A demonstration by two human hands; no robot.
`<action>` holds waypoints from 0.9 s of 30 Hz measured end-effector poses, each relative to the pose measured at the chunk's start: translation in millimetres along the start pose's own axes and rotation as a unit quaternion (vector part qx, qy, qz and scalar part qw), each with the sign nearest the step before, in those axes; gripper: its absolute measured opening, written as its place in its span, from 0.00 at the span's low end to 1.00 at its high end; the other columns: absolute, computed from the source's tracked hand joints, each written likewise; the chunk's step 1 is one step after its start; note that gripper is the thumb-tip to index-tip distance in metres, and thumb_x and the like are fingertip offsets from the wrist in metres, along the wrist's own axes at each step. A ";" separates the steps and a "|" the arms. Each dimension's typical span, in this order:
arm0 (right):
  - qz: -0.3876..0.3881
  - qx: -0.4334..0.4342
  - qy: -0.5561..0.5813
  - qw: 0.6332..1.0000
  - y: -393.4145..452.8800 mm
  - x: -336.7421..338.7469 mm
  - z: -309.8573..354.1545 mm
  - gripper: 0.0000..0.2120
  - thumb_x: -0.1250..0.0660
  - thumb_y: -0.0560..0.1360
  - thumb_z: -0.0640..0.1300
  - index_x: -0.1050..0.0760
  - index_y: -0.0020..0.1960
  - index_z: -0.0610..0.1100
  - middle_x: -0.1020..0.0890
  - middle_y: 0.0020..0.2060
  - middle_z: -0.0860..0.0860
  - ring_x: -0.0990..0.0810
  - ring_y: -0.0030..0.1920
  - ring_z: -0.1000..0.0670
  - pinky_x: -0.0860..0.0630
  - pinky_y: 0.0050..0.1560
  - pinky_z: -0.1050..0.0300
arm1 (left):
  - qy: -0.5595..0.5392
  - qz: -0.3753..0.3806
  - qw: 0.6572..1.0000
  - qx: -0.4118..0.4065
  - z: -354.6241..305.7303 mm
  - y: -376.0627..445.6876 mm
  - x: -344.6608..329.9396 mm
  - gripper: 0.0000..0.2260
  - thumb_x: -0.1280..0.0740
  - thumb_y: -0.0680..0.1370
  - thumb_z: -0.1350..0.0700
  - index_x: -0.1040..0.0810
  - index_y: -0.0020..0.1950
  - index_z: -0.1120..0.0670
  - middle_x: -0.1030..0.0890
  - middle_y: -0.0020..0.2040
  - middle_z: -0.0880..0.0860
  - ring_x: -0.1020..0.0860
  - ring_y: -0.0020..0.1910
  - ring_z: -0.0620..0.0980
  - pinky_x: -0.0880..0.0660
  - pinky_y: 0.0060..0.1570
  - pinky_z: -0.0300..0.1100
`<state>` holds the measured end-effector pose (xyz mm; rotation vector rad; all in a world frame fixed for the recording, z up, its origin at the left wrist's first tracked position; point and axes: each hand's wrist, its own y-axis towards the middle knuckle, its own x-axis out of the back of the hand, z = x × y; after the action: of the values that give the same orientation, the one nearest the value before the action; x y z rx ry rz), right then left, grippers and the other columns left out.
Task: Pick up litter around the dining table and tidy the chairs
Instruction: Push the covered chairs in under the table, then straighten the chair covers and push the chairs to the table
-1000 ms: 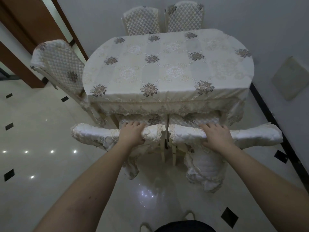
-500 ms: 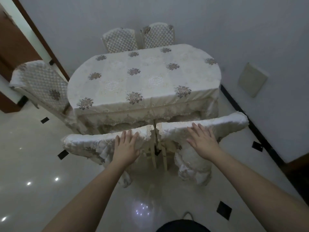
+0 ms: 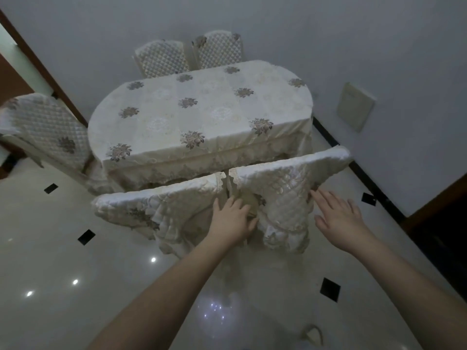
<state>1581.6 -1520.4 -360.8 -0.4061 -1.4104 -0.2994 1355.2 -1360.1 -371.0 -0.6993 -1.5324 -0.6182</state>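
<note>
Head view: two near chairs (image 3: 290, 188) at frame centre are being tucked against the tabletop (image 3: 197, 114).
Grip: left hand (image 3: 231, 219) and right hand (image 3: 340, 215) are lying flat, fingers straight, holding nothing.
Litter: none is being shown.
Remaining: the chair at left (image 3: 48, 130), judged.

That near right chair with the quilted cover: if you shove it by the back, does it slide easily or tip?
The right chair would probably slide: the tiled floor looks glossy. The loose satin cover may slip under the right hand. A high push could tilt it.
</note>
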 end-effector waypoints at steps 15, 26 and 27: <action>-0.032 -0.073 0.014 0.997 -59.8 63.8 -196.0 0.25 0.55 0.82 0.56 0.52 0.78 0.52 0.46 0.77 0.54 0.50 0.76 0.53 0.54 0.74 0.48 | 0.014 0.008 0.986 -0.168 -261.6 102.9 57.6 0.24 0.52 0.80 0.39 0.36 0.73 0.47 0.36 0.74 0.52 0.43 0.75 0.54 0.50 0.71 0.62; -0.062 -0.105 0.030 0.992 -63.7 102.4 -319.8 0.27 0.55 0.81 0.58 0.52 0.78 0.52 0.46 0.77 0.54 0.50 0.76 0.53 0.54 0.74 0.50 | 0.027 -0.050 0.979 -0.196 -372.0 172.8 60.6 0.24 0.46 0.80 0.42 0.41 0.75 0.48 0.35 0.74 0.51 0.40 0.74 0.52 0.45 0.71 0.57; -0.061 -0.107 0.039 0.992 -58.3 104.0 -323.9 0.27 0.55 0.81 0.58 0.52 0.78 0.52 0.46 0.77 0.54 0.50 0.76 0.53 0.54 0.74 0.50 | 0.027 -0.057 0.979 -0.194 -373.8 178.5 60.6 0.24 0.46 0.80 0.42 0.40 0.75 0.47 0.35 0.74 0.50 0.39 0.73 0.52 0.44 0.71 0.56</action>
<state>1858.8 -1712.7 -288.0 -0.4795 -1.3340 -0.5627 1735.6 -1512.8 -285.6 -0.8831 -1.4217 -1.0324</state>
